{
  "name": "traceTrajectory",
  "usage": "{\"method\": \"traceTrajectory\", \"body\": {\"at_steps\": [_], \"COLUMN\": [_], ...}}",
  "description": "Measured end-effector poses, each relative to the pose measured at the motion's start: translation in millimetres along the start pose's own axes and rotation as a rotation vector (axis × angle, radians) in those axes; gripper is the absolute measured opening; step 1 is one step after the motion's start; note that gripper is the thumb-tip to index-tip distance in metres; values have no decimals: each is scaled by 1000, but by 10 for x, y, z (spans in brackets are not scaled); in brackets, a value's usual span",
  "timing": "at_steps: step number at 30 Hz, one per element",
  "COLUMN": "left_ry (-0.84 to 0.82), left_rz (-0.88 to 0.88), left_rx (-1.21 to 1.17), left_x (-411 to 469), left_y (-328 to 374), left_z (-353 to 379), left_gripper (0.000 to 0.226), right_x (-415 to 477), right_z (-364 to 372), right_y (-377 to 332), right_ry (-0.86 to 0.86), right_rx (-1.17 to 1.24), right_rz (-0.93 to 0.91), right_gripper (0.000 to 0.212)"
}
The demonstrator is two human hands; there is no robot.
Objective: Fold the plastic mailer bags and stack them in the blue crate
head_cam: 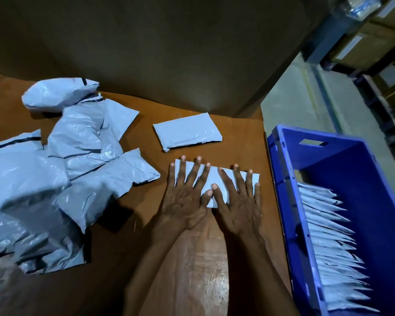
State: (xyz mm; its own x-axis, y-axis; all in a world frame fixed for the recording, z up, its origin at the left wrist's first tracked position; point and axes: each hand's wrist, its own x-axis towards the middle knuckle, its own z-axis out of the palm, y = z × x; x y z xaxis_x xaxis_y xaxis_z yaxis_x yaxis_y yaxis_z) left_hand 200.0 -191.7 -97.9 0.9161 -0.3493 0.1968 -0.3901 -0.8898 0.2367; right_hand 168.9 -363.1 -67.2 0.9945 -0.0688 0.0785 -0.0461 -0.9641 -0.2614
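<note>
Fingers (193,172) on left hand (183,201) and right hand (237,206) spread flat, pressing mailer (214,176) beneath; probably light, slippery, springy. Pinch outer edges.

Pale mailer (214,176) lies folded flat; blue crate (351,169) alongside.

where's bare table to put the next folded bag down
Bare wood lies between the folded bag and the cardboard wall, and nearer, between the loose pile and the left forearm. The strip between the pressed bag and the blue crate is narrow. The left side is crowded.
</note>
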Motion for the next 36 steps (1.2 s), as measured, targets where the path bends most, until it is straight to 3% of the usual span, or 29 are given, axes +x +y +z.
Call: {"method": "traceTrajectory", "body": {"at_steps": [11, 21, 29, 33, 36], "left_ry": [-78, 4, -148, -127, 23], "left_rz": [-83, -34, -73, -20, -5], "left_rx": [70, 24, 39, -57, -170], "left_x": [123, -119, -11, -154, -343], "left_y": [42, 32, -104, -282, -252], "left_z": [-55, -116, -140, -258, -344], "left_gripper": [71, 66, 70, 65, 53], "right_x": [179, -95, -14, -123, -333], "right_z": [64, -35, -96, -258, -325], "right_y": [-9, 30, 47, 185, 346], "right_ry": [13, -85, -90, 34, 238], "right_rx": [-36, 6, 31, 397, 378], "right_rz": [9, -15, -33, -34, -96], "right_gripper": [61, 59, 70, 61, 38]}}
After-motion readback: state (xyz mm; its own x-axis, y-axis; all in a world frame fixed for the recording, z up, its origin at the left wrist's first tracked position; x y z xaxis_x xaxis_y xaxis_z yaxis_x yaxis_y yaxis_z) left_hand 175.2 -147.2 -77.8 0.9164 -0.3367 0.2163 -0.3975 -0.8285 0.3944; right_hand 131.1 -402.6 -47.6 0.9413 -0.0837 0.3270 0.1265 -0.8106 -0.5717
